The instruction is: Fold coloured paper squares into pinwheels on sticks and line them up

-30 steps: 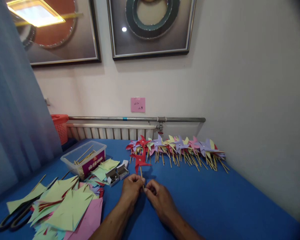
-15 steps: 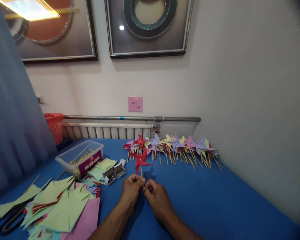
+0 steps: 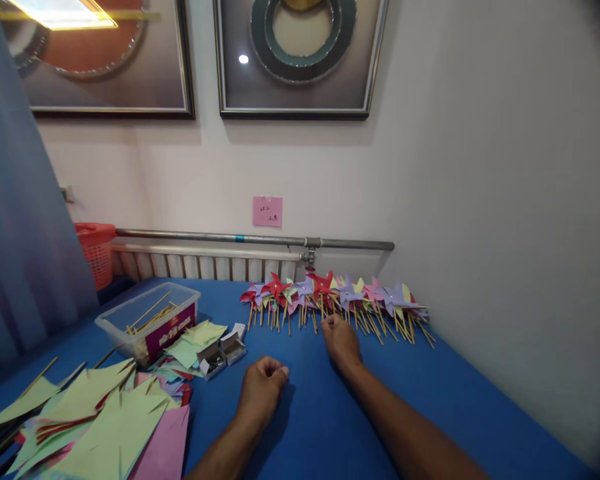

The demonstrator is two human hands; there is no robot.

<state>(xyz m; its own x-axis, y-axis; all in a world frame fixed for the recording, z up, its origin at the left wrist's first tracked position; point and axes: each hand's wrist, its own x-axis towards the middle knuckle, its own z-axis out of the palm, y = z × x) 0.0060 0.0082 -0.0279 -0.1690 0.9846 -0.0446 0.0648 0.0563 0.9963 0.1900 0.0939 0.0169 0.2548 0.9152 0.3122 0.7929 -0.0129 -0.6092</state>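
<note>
Holding the light, easily creased red pinwheel [image 3: 323, 284] by its stiff stick [image 3: 322, 305] looks soundest to us. Nearest, our left hand [image 3: 263, 390] shows thumb and finger together, nothing visible between; beyond, our right hand [image 3: 342, 340] pinches that stick, blades just above the grip, by the row of pinwheels [image 3: 394, 297].

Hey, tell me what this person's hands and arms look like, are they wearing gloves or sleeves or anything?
The left hand and right hand are both ungloved. The left forearm and right forearm show uncovered down to the picture's edge, with nothing worn at either wrist. No rings show, though some fingers are hidden.
</note>
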